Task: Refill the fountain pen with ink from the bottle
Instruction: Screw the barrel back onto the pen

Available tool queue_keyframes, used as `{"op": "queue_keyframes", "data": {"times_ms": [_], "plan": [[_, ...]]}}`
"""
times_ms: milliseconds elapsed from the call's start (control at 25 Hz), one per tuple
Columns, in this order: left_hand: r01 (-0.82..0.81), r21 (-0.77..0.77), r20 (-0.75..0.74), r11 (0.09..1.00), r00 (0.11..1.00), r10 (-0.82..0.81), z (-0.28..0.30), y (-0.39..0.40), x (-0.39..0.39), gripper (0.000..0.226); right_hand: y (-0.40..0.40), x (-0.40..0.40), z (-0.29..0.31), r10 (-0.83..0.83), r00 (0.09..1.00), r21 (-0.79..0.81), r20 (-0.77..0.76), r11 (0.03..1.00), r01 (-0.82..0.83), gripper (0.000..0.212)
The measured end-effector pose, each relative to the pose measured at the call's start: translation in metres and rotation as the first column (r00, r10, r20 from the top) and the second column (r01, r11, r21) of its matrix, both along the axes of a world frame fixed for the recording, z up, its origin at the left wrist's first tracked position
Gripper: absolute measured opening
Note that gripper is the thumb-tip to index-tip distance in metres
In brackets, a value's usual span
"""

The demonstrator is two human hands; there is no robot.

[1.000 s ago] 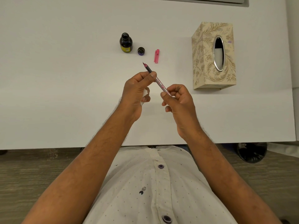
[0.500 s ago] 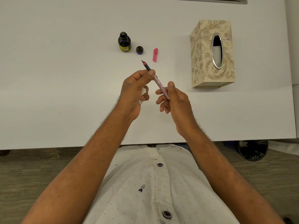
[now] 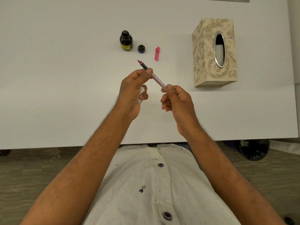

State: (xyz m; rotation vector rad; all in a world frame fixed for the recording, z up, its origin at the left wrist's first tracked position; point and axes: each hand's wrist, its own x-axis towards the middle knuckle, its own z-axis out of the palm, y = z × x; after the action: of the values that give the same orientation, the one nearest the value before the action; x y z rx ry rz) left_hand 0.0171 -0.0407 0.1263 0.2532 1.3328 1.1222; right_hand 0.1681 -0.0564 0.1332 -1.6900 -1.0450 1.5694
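1. Half a second on, the right hand [image 3: 177, 101] had re-curled its loosened fingers, pinching the tail of the fountain pen [image 3: 152, 74] again.
2. Left hand [image 3: 134, 88] gripped the pen near its dark section, thumb on top, with a white wad, probably tissue, tucked under its lower fingers.
3. Pen hung above the table [image 3: 65, 78], nib aimed toward the open ink bottle [image 3: 126, 40] but well short of it.
4. Bottle cap [image 3: 141, 49] sat just right of the bottle; pink pen cap [image 3: 157, 53] lay further right, tissue box [image 3: 214, 52] beyond.
5. Judgement: the barrel was being twisted; best kept nib-up, the left steady while the right turned.
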Motion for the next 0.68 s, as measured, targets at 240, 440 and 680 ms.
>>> {"op": "queue_keyframes", "data": {"times_ms": [240, 440, 680], "plan": [[0.014, 0.011, 0.019, 1.0, 1.0, -0.014, 0.0012, -0.001, -0.0033, 0.01, -0.001, -0.005, 0.001, 0.004, 0.999, -0.061, -0.038, 0.998, -0.007, 0.049], [-0.001, 0.002, 0.007, 1.0, 1.0, 0.001, -0.0018, -0.0013, -0.0061, 0.007, 0.0005, -0.0058, -0.002, 0.021, 0.999, 0.07, 0.045, 0.997, -0.024, 0.026], [0.006, -0.003, 0.0, 1.0, 1.0, -0.006, -0.0028, -0.0019, -0.0083, 0.012, -0.003, -0.0077, -0.0043, 0.02, 0.999, 0.067, 0.042, 0.997, -0.023, 0.009]]}}
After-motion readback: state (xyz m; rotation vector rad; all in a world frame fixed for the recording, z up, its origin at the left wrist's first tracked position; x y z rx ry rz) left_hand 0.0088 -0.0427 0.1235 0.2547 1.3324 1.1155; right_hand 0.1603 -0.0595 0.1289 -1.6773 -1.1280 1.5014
